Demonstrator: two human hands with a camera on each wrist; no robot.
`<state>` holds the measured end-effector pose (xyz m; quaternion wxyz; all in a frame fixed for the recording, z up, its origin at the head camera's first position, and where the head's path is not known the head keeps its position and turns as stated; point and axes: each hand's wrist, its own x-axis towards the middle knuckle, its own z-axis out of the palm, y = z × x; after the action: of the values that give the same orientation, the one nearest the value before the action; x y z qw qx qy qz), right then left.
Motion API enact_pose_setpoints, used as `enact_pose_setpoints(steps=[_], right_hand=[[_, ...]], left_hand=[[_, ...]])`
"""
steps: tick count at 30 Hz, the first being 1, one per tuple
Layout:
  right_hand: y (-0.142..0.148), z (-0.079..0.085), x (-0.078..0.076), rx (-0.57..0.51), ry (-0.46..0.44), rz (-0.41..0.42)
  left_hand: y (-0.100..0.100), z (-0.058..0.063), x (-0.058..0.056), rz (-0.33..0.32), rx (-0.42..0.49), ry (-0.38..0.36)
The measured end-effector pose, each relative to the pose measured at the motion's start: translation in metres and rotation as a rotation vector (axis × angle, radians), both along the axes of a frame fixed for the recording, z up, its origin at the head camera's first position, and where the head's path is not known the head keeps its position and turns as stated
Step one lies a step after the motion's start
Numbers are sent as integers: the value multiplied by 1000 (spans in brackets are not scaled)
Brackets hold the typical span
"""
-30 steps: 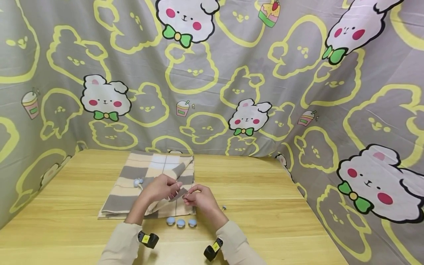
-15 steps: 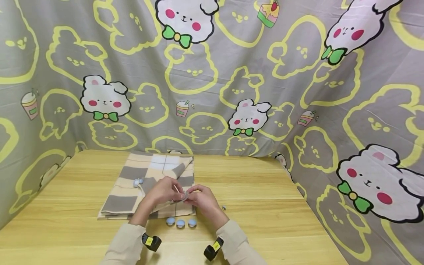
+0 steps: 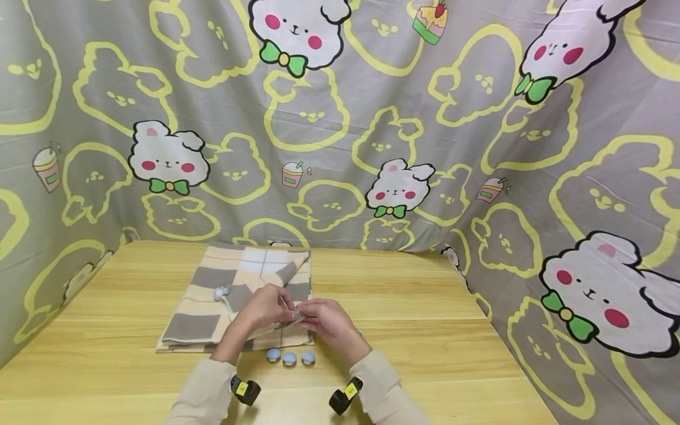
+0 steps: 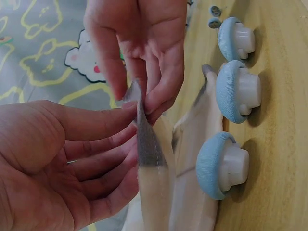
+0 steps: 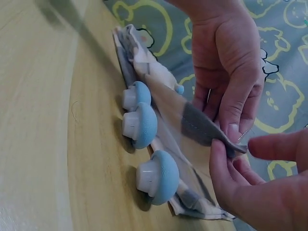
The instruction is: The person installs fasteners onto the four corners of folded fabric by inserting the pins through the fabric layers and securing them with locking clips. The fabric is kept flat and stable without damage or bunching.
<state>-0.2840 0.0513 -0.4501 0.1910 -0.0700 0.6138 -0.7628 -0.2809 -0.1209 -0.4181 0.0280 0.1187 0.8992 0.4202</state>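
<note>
A folded plaid cloth (image 3: 199, 327) in grey, beige and white lies on the table's left half. My left hand (image 3: 265, 308) pinches its lifted grey corner (image 4: 148, 139) between thumb and fingers. From the other side my right hand (image 3: 332, 321) holds the tip of the same corner, its thumb (image 5: 274, 145) right at the edge. The fingers hide part of the tip. A light-blue mushroom-shaped clip (image 3: 219, 293) sits on another part of the cloth, left of my left hand.
Three blue-topped mushroom clips with white stems, one of them nearest my left side (image 3: 273, 355), stand in a row before the cloth. Small blue-headed pieces (image 4: 214, 17) lie beyond them, mostly behind my right hand in the head view. A patterned curtain (image 3: 329, 118) surrounds the wooden table (image 3: 414, 330).
My left hand has moved right, up against my right hand, bringing the grey corner between both. My right fingers have straightened somewhat and now cover most of the small blue-headed piece.
</note>
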Motion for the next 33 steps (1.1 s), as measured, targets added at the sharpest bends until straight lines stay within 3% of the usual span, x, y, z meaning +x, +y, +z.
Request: enact_pose_setpoints(steps=[6,17,33], right_hand=[[-1,0,1,46,1,-12],[-1,-3,1,-3,10,-42],[1,-2,2,75,96,-3]], left_hand=[[1,0,1,7,-15,29],[0,0,-1,-23,7,54],[1,0,-1,-18,33,67]])
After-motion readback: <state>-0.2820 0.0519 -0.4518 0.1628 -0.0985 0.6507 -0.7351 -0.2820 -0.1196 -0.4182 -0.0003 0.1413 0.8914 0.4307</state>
